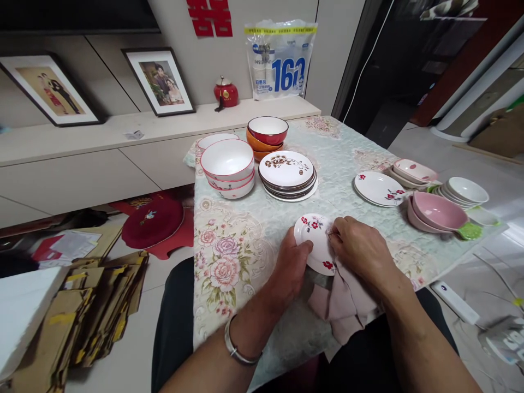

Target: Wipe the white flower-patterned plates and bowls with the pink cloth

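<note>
Now your left hand (291, 265) grips the small plate (317, 245) by its left edge, thumb on the flowered face, above the near side of the tablecloth (256, 262). Your right hand (362, 245) is clenched on the pink cloth (346, 305) at the plate's right rim, with the stacked plates (286, 170) beyond.

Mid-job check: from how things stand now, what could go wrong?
The small plate is gripped near its rim by the left hand, so it might slip if the right hand tugs the cloth. The white bowls are stacked close to the left edge of the table; a knock could perhaps send them over.
</note>
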A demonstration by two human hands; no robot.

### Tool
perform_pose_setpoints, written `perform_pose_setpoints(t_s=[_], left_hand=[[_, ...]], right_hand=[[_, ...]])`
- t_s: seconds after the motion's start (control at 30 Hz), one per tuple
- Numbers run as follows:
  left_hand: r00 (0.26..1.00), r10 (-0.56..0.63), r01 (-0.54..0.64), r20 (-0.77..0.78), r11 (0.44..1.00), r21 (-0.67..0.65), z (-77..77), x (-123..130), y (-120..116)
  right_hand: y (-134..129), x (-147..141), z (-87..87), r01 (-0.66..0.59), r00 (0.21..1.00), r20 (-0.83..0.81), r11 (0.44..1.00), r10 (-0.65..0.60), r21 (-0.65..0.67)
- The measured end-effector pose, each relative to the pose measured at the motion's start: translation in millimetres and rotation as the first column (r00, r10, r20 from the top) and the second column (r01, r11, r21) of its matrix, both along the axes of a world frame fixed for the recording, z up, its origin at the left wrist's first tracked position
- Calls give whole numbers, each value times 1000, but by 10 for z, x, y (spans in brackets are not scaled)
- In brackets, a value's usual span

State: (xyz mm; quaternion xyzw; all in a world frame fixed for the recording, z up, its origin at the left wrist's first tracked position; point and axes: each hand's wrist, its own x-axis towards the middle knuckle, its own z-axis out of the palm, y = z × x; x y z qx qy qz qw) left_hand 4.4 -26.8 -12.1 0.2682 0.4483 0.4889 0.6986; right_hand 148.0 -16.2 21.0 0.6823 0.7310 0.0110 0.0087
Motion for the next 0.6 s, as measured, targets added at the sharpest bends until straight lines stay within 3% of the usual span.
perform_pose_setpoints(t_s=[0.17, 0.37, 0.6], left_hand=[[1000, -2, 2, 1, 1000, 14, -18, 8, -5], [999, -3, 0, 37, 997, 79, -2, -4, -19], [998, 11, -10, 54, 1000, -4, 32, 5, -15]], right_hand=[[71, -103, -108, 8, 991, -132, 990, 11, 142], [110, -175, -203, -231, 894, -327, 940, 307, 251], [49, -15, -54, -31, 979, -196, 991, 56, 127]])
